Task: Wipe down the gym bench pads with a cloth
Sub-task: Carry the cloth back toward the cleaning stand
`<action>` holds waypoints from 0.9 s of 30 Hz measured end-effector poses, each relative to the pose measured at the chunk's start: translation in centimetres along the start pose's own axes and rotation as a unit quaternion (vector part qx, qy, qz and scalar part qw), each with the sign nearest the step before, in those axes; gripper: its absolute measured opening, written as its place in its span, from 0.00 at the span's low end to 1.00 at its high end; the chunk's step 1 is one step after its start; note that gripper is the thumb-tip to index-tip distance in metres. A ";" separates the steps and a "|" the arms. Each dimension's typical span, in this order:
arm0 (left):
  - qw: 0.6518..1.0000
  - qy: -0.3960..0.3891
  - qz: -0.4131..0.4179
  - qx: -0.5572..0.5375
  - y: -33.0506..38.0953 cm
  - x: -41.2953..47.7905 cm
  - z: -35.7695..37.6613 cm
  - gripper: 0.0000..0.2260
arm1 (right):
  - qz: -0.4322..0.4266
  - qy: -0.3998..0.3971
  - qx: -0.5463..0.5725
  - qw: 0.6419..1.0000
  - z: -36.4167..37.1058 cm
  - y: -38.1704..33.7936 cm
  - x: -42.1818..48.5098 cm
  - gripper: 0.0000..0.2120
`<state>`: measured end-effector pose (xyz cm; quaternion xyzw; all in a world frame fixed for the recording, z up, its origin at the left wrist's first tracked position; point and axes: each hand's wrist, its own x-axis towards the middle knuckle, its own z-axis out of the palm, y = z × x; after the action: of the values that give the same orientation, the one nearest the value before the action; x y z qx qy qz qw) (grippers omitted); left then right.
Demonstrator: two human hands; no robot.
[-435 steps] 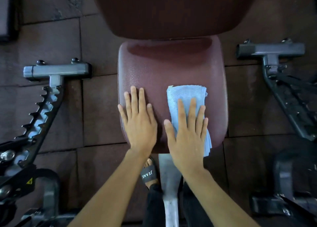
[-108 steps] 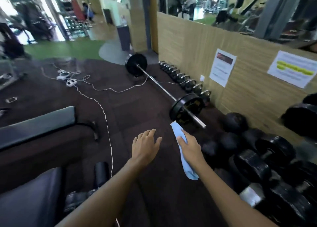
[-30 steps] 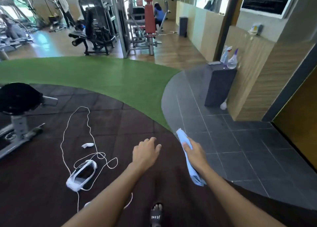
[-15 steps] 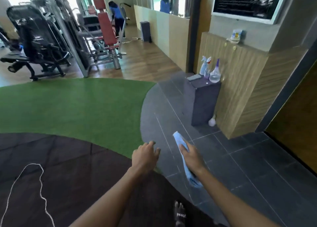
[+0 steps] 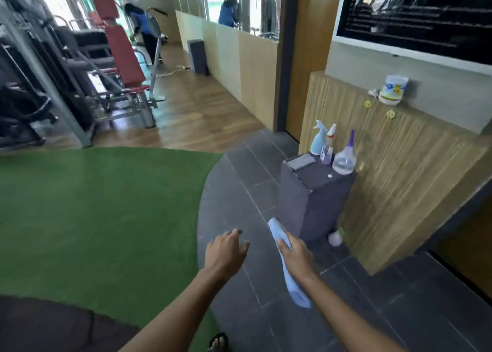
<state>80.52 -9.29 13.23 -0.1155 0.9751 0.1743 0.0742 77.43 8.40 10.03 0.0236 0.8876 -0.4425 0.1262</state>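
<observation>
Here the cloth [image 5: 295,287] sits in the right hand [image 5: 295,254], whose fingers curl round its middle. Its long axis runs from a top end aimed at the stand [image 5: 311,200], near its foot, down along the wrist. The left hand [image 5: 226,250] is empty and loosely spread, on the side away from the stand. Bottles [image 5: 343,160] sit on the stand's top. The bench [image 5: 125,56] lies well beyond the stand, leftward, so no pad is within reach.
</observation>
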 end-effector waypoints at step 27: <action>0.889 -0.217 0.379 0.140 15.9 65.2 6.0 0.20 | 0.383 0.257 0.052 0.886 0.1 0.7 54.6 0.20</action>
<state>14.38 -5.61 0.74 0.3151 0.9186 0.0713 0.2276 24.74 4.93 -4.00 0.4809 0.7867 -0.3836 0.0519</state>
